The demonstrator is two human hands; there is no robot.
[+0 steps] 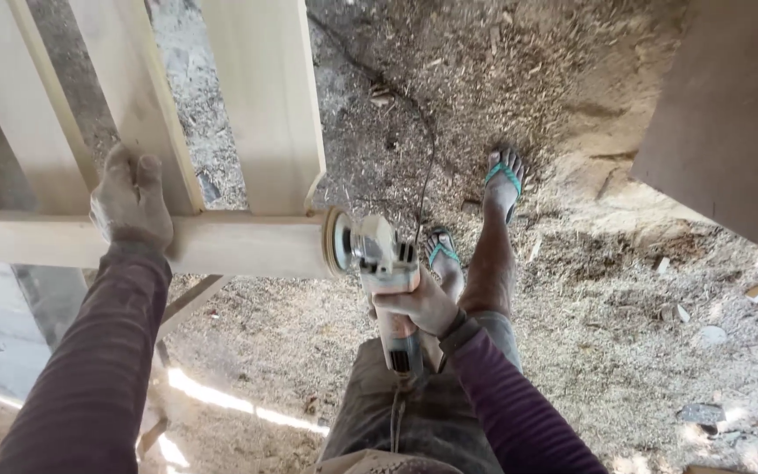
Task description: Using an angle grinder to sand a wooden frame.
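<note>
Sawdust covers the ground below a pale wooden frame (247, 241). At the frame's cross rail end, an angle grinder (379, 263) presses its disc, gripped tight by the right hand (418, 303). Further along that rail, the left hand (131, 197) clasps it.

Woodworking yard, sawdust-strewn ground (589, 290), pale planed frame (247, 241), angle grinder (379, 263)
</note>
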